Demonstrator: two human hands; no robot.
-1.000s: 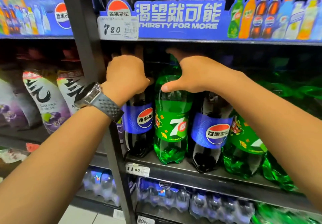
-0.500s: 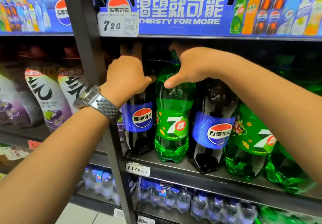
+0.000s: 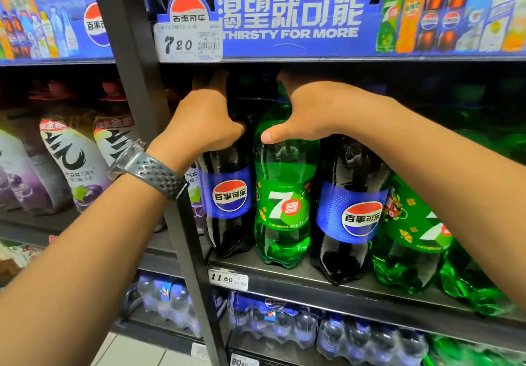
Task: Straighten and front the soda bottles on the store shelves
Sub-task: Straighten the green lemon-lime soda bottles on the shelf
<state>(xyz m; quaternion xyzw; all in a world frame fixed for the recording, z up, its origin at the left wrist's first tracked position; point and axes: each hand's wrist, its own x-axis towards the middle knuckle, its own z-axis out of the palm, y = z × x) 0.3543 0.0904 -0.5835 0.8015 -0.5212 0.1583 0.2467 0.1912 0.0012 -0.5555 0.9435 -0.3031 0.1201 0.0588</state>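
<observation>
A black metal shelf (image 3: 313, 283) in a store aisle carries big soda bottles under a blue banner (image 3: 290, 21) that reads "THIRSTY FOR MORE" and has drinks printed along its right end. A tag (image 3: 187, 42) marked 7.20 sits at the banner's left end, and a second tag (image 3: 227, 279) marked 11.60 is fixed to the front edge of the shelf. A dark post (image 3: 136, 81) divides this bay from the one to the left, where white and purple bottles (image 3: 74, 160) lean in a row. At the front of the shelf, 4 bottles stand side by side. The left cola (image 3: 227, 195) stands just right of the post, its blue label facing out. The 7-Up (image 3: 284, 209) touches it, upright with the 7 to the front. The right cola (image 3: 350, 214) comes next, tilted slightly, logo forward. The far 7-Up (image 3: 410, 223) leans plainly to the left against it, its label turned partly aside. More green bottles lie in shadow behind and to the right. The left hand (image 3: 199, 123), a watch (image 3: 148, 166) on its wrist, grips the left cola at the neck, fingers curled up into the dark under the upper shelf. The right hand (image 3: 307, 112) holds the 7-Up at the neck, thumb pressed on the green shoulder, fingers wrapped behind out of sight. Below, shrink-wrapped packs (image 3: 284, 320) of small bottles fill the lower shelf, and pale floor tile (image 3: 136, 348) shows at the bottom.
</observation>
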